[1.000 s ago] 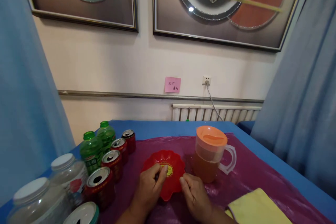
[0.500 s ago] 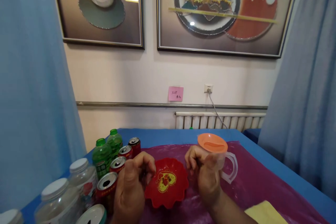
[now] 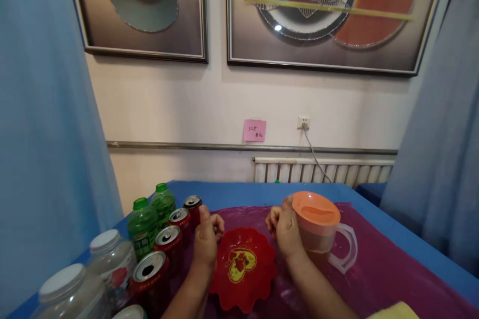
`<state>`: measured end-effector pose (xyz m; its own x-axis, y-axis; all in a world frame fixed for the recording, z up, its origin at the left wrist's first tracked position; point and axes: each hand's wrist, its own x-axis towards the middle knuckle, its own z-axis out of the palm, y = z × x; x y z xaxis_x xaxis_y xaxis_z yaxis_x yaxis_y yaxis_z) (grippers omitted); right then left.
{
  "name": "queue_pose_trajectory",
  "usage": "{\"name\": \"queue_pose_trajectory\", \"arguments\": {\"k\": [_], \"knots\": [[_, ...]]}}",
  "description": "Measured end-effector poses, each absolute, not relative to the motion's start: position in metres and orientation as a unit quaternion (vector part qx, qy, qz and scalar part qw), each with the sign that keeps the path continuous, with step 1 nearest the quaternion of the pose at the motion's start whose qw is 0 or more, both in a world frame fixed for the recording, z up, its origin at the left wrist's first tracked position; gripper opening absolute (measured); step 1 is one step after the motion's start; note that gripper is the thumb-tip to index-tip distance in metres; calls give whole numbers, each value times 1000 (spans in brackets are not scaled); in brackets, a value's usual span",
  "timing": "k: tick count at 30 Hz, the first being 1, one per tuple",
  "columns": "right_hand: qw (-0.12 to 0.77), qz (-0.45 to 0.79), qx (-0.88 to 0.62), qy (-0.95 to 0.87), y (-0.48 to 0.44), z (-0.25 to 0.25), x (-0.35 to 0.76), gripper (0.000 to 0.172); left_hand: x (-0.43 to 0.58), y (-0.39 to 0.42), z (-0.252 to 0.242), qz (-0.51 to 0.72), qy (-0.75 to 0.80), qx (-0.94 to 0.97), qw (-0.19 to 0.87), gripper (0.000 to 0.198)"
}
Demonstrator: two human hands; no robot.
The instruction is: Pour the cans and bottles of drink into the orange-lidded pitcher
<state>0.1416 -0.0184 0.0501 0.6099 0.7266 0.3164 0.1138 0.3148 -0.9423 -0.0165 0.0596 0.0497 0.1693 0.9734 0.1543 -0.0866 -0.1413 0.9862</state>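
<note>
My left hand (image 3: 206, 237) hovers at the left rim of a red scalloped plate (image 3: 245, 270) with a yellow heart design. Its fingers are curled in and the thumb points up; nothing shows in it. Across the plate, my right hand (image 3: 286, 229) is held the same way, fingers folded and thumb raised. Just right of it stands a clear plastic pitcher (image 3: 318, 237) with an orange lid, partly behind the hand. To the left of my left hand is a row of red drink cans (image 3: 169, 241), their tops showing.
Green bottles (image 3: 143, 229) and clear jars with white lids (image 3: 112, 259) stand along the left. A purple plastic sheet (image 3: 381, 264) covers much of the blue table (image 3: 258, 193). A yellow cloth (image 3: 394, 310) lies at the lower right. Behind are a radiator (image 3: 322, 169) and a wall.
Both hands have moved slightly away from me, and the thumbs now stand up more clearly. The view has shifted a little; plate and pitcher appear slightly further right.
</note>
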Motion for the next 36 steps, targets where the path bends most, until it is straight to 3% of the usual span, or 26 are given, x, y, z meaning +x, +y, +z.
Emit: {"name": "queue_pose_trajectory", "arguments": {"k": [25,36], "knots": [[713,237,-534,-389,-19,50,133,81,-17,56,32,492,406,573,515,79],[712,235,-518,-412,-22,44,100,79,-6,62,5,494,441,663,349,54]]}}
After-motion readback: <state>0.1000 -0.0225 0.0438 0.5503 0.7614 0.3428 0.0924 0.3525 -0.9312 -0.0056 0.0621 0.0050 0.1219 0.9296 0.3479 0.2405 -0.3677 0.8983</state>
